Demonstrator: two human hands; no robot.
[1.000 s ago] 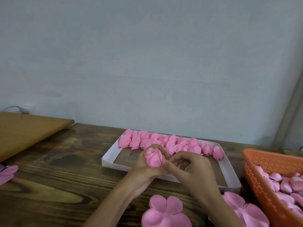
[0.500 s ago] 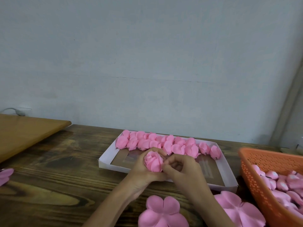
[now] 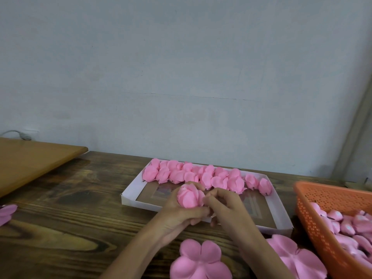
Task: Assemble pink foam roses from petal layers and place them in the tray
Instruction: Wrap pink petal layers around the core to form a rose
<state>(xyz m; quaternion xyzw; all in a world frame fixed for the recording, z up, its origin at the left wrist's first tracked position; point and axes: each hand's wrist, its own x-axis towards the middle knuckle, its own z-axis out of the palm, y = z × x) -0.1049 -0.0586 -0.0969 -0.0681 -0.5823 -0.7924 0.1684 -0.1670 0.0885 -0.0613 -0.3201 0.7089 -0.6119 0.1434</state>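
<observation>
Pink foam rose (image 3: pixel 189 198): left hand's (image 3: pixel 177 216) grip, right hand's (image 3: pixel 225 206) pinch, over tray's (image 3: pixel 141 204) near rim.

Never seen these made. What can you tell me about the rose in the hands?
The rose is a small closed bud of matte pink foam petals overlapping one another. It sits roughly upright, above the near wall of the white tray. The left hand grips it from below; the right hand pinches its right side.
</observation>
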